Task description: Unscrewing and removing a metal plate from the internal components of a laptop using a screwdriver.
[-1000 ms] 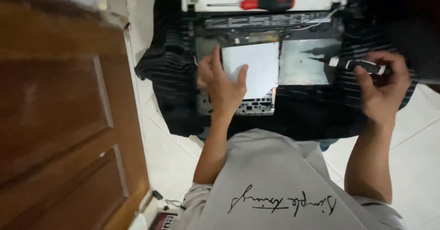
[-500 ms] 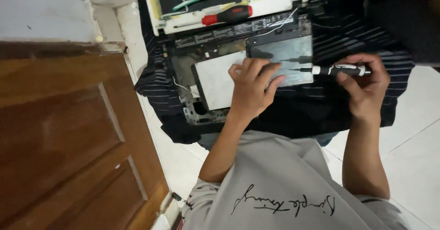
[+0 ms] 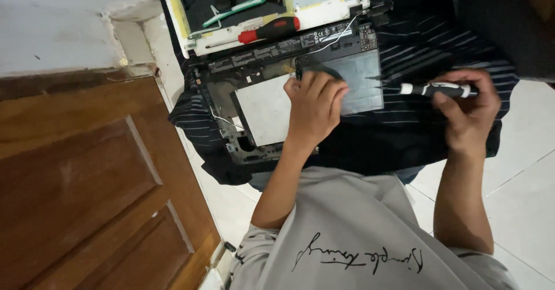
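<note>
Our right hand (image 3: 465,114) pinches the slim black-and-white precision screwdriver (image 3: 430,89) — shaft horizontal, tip just beside the opened black laptop chassis's (image 3: 324,47) right edge — while our left hand's (image 3: 315,108) curled fingers press the grey panel (image 3: 361,82)

Dim indoor scene, lit softly from above

The dark striped cloth (image 3: 439,134) swallows detail and the top right corner falls near black, while the pale floor tiles (image 3: 520,197) and wall (image 3: 58,24) reflect evenly without glare. Shadows are faint. Slight motion softness blurs the right hand (image 3: 465,114); the wooden door (image 3: 87,197) bows at the edge.
</note>
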